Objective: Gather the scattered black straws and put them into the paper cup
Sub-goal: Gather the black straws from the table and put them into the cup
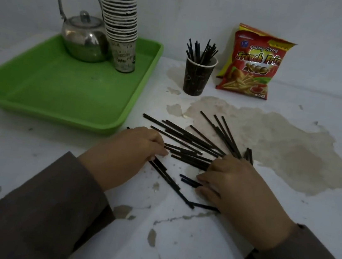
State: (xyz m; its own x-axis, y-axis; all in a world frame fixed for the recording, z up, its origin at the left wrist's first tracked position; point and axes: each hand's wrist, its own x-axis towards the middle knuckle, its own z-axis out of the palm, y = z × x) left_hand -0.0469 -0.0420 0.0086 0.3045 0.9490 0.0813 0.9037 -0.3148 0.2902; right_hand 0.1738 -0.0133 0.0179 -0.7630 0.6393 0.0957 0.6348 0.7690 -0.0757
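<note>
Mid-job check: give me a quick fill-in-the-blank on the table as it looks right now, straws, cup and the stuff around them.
1. The dark paper cup already holds several black ____.
2. The kettle and the stack of cups stand on a ____ tray.
3. The snack bag leans against the wall, to the ____ of the dark paper cup.
4. The left hand and right hand rest on the scattered straws lying on the ____.

Missing words: straws; green; right; table

White table (225,256) carries straws (188,138), cup (196,78), tray (46,91).
</note>
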